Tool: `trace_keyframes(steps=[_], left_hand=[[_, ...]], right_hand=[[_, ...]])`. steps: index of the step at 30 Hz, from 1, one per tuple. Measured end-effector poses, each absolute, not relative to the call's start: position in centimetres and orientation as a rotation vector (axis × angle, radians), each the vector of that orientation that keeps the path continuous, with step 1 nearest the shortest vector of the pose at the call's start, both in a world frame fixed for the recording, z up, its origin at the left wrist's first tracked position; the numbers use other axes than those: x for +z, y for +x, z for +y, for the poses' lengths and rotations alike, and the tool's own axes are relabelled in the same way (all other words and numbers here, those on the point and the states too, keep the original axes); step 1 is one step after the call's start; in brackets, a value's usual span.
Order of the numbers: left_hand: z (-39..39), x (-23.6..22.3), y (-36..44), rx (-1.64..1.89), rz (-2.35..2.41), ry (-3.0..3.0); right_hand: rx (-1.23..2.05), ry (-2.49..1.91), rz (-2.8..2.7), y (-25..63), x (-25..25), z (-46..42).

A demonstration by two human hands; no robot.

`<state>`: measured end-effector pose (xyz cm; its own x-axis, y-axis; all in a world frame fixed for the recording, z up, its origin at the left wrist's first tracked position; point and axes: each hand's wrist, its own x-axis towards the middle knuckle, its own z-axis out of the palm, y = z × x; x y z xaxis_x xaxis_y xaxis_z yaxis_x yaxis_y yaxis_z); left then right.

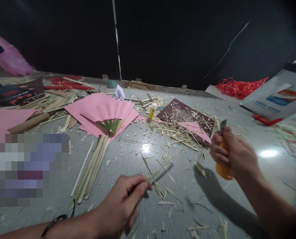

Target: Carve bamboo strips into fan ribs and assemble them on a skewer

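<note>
My left hand [128,197] pinches a thin bamboo strip [160,171], which points up and to the right and is blurred at its far end. My right hand [234,154], raised over the floor at the right, is wrapped round a utility knife [224,169] with a yellow-orange handle, its blade pointing up. The two hands are well apart, and the knife does not touch the strip. Left of centre a pink paper fan [108,113] with green bamboo ribs lies on pink sheets. Several cut bamboo strips [94,172] lie side by side below it.
A glue stick [152,111] stands beyond my hands. Bamboo shavings [173,129] litter the floor and a dark red board [185,116]. Red plastic string [240,88] and a white bag [277,96] are at the right. A power tool [11,94] lies far left. A black wall [163,43] closes the back.
</note>
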<state>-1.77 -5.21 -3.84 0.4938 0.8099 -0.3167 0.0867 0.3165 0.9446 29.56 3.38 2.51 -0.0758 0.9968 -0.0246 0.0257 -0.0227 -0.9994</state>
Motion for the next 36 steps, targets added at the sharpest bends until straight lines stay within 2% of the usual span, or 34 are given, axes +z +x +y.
trace_keyframes(steps=[2, 5, 7, 15, 22, 24, 29, 36], left_hand=[[-5.0, -3.9, -1.6, 0.636, 0.940, 1.104], [-4.9, -3.6, -1.5, 0.669, 0.885, 1.019], [-4.9, -3.3, -1.6, 0.655, 0.857, 1.008], [-4.4, -2.9, -1.9, 0.589, 0.805, 0.969], [-4.1, -2.8, -1.9, 0.635, 0.805, 0.909], [-4.0, -2.8, -1.9, 0.646, 0.808, 0.892], [-4.1, -2.9, -1.7, 0.612, 0.799, 0.907], [-4.6, -3.1, -1.7, 0.579, 0.792, 0.966]], right_hand=[[1.442, -1.190, -1.135, 29.2, 1.5, 2.4], [1.833, -1.191, -1.197, 26.5, -0.4, 0.0], [1.958, -1.205, -1.268, 24.4, -1.2, -1.3], [1.812, -1.202, -1.180, 19.8, -1.8, -1.1], [1.716, -1.235, -1.106, 20.4, -1.0, -0.8], [1.824, -1.221, -1.101, 20.8, -0.9, -1.0], [2.351, -1.120, -1.223, 20.5, -1.1, -2.1], [2.559, -1.149, -1.222, 20.5, -1.4, -2.6]])
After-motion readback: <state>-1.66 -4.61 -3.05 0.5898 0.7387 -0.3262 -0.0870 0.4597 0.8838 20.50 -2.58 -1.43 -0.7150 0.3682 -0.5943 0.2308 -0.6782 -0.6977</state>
